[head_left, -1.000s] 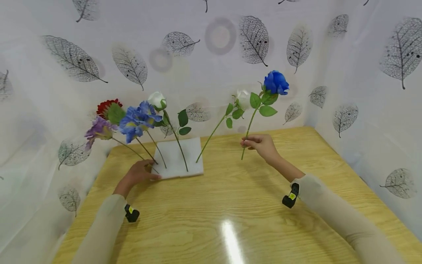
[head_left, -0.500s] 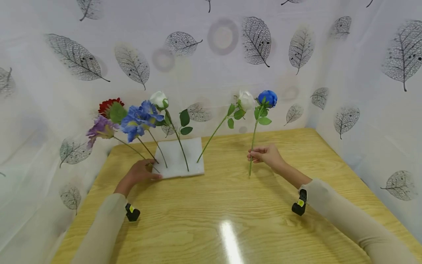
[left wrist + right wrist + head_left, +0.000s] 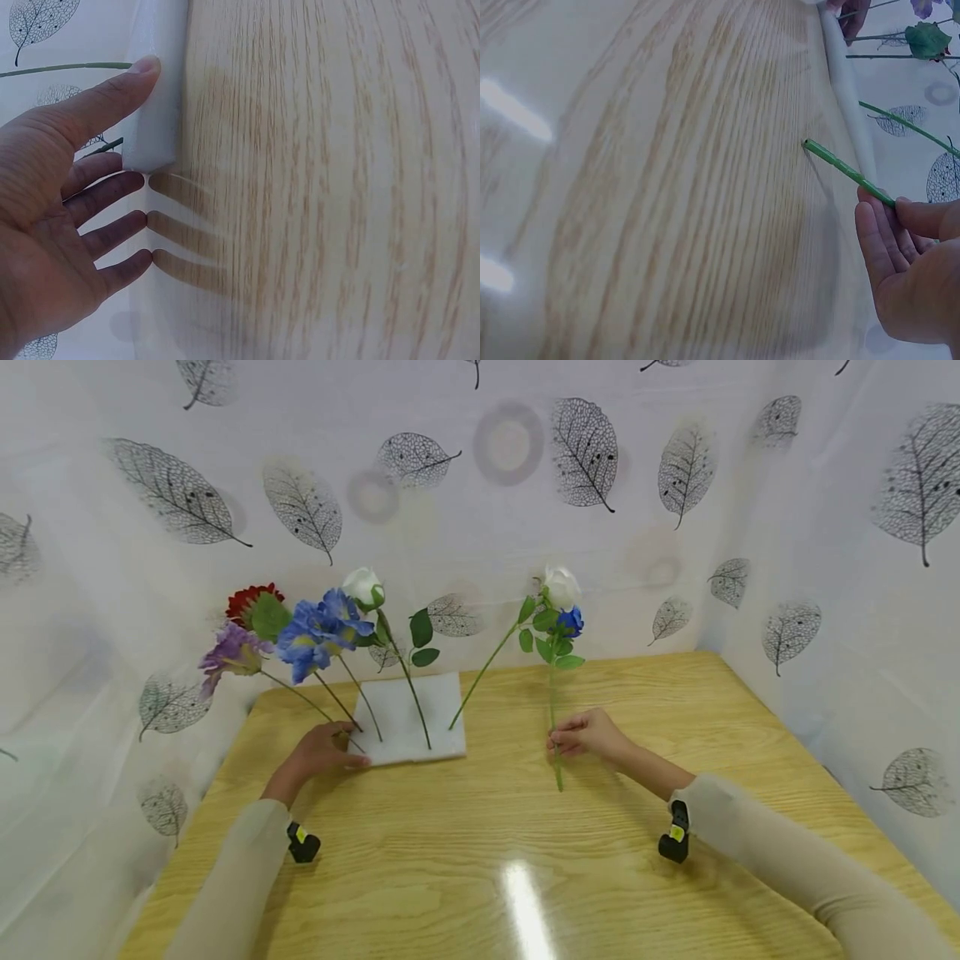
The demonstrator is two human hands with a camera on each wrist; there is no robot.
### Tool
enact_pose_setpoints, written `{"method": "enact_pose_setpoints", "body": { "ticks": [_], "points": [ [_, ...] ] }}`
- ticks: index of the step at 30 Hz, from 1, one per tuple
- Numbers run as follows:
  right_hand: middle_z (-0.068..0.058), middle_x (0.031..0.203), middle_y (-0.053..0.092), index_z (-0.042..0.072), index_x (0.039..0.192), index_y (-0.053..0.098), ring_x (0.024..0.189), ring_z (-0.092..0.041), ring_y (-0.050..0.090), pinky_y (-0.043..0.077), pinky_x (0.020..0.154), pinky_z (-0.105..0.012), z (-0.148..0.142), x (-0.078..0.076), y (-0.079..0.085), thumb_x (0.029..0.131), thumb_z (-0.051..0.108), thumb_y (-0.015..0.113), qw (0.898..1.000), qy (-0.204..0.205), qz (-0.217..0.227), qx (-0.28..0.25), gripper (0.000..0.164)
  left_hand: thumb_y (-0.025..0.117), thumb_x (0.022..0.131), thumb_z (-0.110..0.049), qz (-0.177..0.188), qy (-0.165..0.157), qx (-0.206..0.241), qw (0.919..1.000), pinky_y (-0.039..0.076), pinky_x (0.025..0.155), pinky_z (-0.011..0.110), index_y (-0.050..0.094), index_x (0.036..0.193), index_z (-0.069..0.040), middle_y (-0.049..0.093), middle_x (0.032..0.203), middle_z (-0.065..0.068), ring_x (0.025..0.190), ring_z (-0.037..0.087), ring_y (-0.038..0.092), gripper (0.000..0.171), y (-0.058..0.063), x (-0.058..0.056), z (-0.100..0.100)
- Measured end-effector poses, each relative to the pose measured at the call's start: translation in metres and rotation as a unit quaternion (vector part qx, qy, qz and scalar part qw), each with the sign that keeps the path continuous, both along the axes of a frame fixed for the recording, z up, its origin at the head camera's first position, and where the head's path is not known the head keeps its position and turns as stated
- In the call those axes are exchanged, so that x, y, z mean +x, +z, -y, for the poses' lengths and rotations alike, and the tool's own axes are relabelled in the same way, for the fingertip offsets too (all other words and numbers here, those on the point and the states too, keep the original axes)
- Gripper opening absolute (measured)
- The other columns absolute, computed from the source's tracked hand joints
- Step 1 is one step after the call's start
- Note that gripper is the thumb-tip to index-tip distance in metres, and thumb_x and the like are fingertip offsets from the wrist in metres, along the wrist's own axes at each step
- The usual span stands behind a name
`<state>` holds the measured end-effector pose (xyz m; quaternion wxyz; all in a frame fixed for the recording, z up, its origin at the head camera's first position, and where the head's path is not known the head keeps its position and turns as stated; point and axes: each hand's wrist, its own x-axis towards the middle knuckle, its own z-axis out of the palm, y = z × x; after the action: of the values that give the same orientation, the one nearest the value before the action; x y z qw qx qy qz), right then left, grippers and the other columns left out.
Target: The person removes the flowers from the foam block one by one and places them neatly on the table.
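My right hand (image 3: 596,737) pinches the green stem of a blue rose (image 3: 569,622) between thumb and fingers. Its bloom stands just below a white rose (image 3: 562,587) in the head view. In the right wrist view the cut end of the stem (image 3: 838,163) points out past the fingers, over the table. At the front left corner of a white foam block (image 3: 442,739), my left hand (image 3: 321,750) holds the block with the thumb (image 3: 124,90) on its front edge and the fingers along its side. Several flower stems stand in the foam, leaning left or right.
On the left lean a red flower (image 3: 242,600), a purple iris (image 3: 234,649), a blue iris (image 3: 303,639) and another white rose (image 3: 363,585). The wooden table (image 3: 420,852) meets a white leaf-print curtain (image 3: 465,527) behind and at both sides.
My right hand has come down and, after a short swing right, back left. The blue rose has sunk from above the right white rose to just below it. My left hand stays put.
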<state>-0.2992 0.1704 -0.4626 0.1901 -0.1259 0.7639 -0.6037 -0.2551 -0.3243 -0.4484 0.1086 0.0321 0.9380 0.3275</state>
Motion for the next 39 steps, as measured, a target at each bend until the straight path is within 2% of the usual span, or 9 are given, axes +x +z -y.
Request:
{"method": "enact_pose_setpoints", "body": {
  "ticks": [11, 23, 33, 39],
  "points": [
    [-0.023, 0.095, 0.078, -0.022, 0.115, 0.065, 0.072, -0.013, 0.076, 0.064, 0.071, -0.031, 0.021, 0.008, -0.002, 0.096, 0.001, 0.068, 0.999, 0.026, 0.039, -0.001, 0.031, 0.083, 0.084, -0.045, -0.003, 0.001, -0.006, 1.0, 0.035, 0.114, 0.068, 0.043, 0.152, 0.003, 0.033, 0.158, 0.034, 0.144, 0.055, 0.031, 0.092, 0.0, 0.0, 0.001],
    [-0.019, 0.098, 0.078, -0.014, 0.113, 0.07, 0.078, -0.018, 0.077, 0.064, 0.077, -0.035, 0.045, 0.013, -0.003, 0.096, 0.008, 0.07, 0.995, 0.078, 0.057, 0.017, 0.028, 0.083, 0.084, -0.045, 0.007, 0.002, -0.009, 0.9999, 0.034, 0.113, 0.069, 0.041, 0.153, 0.002, 0.031, 0.159, 0.035, 0.145, 0.056, 0.029, 0.093, -0.001, 0.0, 0.003],
    [-0.011, 0.09, 0.079, -0.012, 0.112, 0.072, 0.074, -0.014, 0.076, 0.064, 0.074, -0.03, 0.067, 0.01, -0.008, 0.096, 0.008, 0.07, 0.993, 0.075, 0.09, 0.011, 0.025, 0.082, 0.085, -0.046, -0.007, -0.002, -0.018, 0.9998, 0.034, 0.114, 0.068, 0.043, 0.152, 0.002, 0.033, 0.158, 0.034, 0.144, 0.055, 0.031, 0.092, -0.001, -0.001, 0.002],
    [-0.007, 0.084, 0.079, -0.01, 0.108, 0.074, 0.069, -0.012, 0.074, 0.064, 0.07, -0.028, 0.08, 0.008, -0.011, 0.095, 0.007, 0.07, 0.994, 0.074, 0.081, 0.025, 0.022, 0.081, 0.085, -0.049, 0.001, 0.001, -0.02, 0.9998, 0.032, 0.114, 0.07, 0.04, 0.154, 0.001, 0.029, 0.16, 0.035, 0.145, 0.057, 0.027, 0.094, -0.001, 0.0, 0.002]
  ]
}}
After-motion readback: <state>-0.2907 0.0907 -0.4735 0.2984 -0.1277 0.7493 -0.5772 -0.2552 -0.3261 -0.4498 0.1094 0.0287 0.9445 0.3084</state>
